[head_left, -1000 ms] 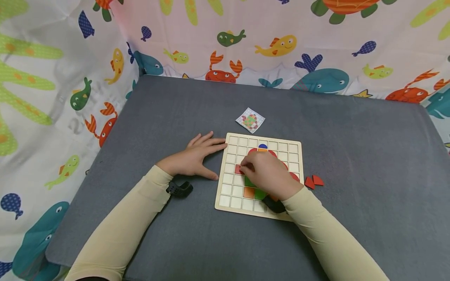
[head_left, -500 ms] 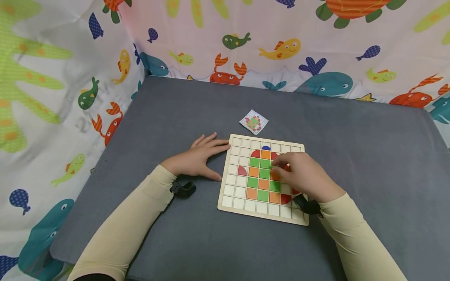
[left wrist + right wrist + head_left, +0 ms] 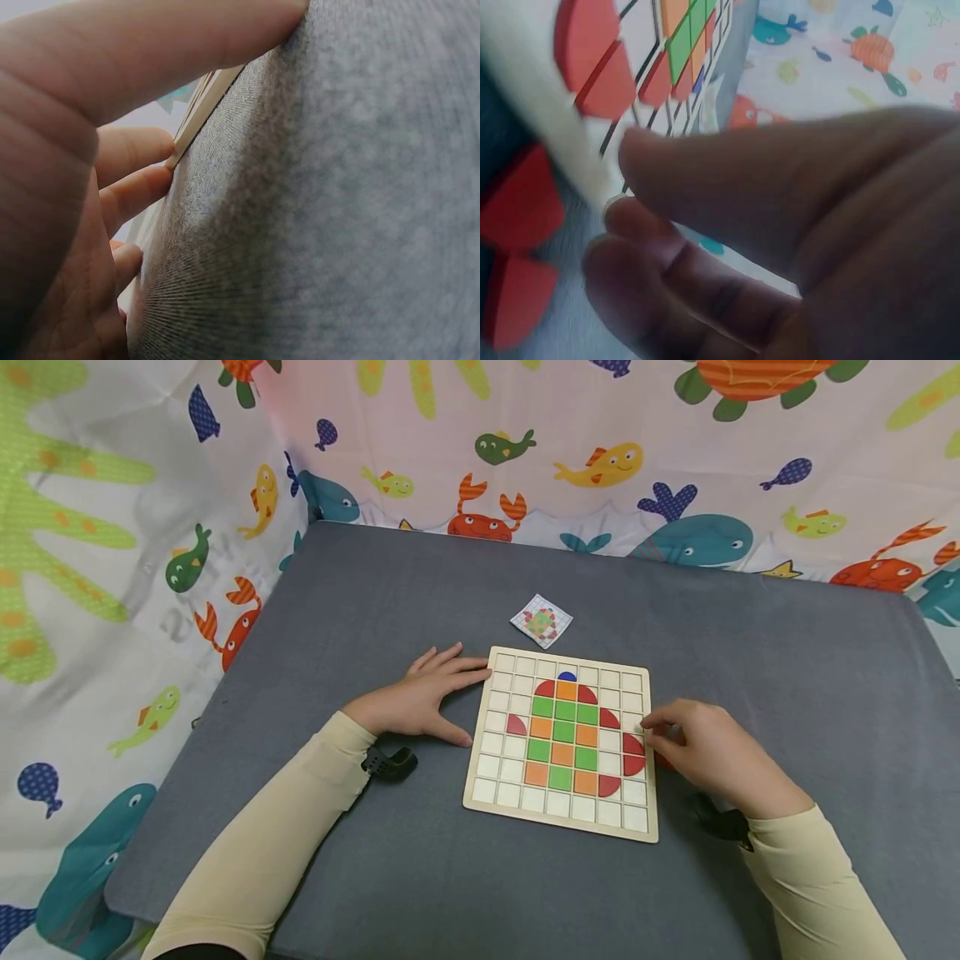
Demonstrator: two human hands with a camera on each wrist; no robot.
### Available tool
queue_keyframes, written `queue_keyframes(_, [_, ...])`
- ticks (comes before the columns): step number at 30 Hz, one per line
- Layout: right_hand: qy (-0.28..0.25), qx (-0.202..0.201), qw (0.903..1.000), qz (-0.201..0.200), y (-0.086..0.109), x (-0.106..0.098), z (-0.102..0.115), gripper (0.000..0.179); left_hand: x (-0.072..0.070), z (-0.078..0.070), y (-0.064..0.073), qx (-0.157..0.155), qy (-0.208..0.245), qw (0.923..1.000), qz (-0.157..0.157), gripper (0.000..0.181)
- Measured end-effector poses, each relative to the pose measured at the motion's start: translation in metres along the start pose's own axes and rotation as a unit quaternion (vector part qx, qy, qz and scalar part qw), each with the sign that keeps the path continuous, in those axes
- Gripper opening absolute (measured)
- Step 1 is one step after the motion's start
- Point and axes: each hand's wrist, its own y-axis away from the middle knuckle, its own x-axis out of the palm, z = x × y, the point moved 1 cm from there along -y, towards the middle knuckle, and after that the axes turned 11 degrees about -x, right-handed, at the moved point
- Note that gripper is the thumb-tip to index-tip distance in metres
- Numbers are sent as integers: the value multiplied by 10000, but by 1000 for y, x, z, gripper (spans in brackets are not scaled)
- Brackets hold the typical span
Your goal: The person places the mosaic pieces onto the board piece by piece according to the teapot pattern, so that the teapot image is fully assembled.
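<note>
A square wooden grid board (image 3: 532, 798) lies on the grey table, with green and orange squares, a blue half-round and several red rounded pieces in its cells. On its left part sits a single red quarter-round (image 3: 516, 724). My left hand (image 3: 416, 697) rests spread on the table, its fingertips at the board's left edge. At the right edge hovers my right hand (image 3: 708, 752), thumb and fingers apart with nothing between them. Two loose red quarter-round pieces (image 3: 521, 202) lie beside the board under that hand, mostly hidden by it in the head view.
Behind the board lies a small white card (image 3: 542, 621) printed with a coloured grid pattern. A fabric curtain (image 3: 435, 435) with sea animals hangs along the table's back and left sides.
My right hand has moved from the red quarter-round on the board's left part, across the board, to its right edge. That piece stays in its cell. The left hand keeps its place.
</note>
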Motion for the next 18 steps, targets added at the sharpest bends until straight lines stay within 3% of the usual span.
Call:
queue_keyframes(11, [282,-183,9994,124,19,2,-18,27,1,0,0,-23,21,10000,15,107])
queue_keyframes(18, [315,-165,9994,24,19,3,-19,17,1,0,0,19,71,10000,-23,107])
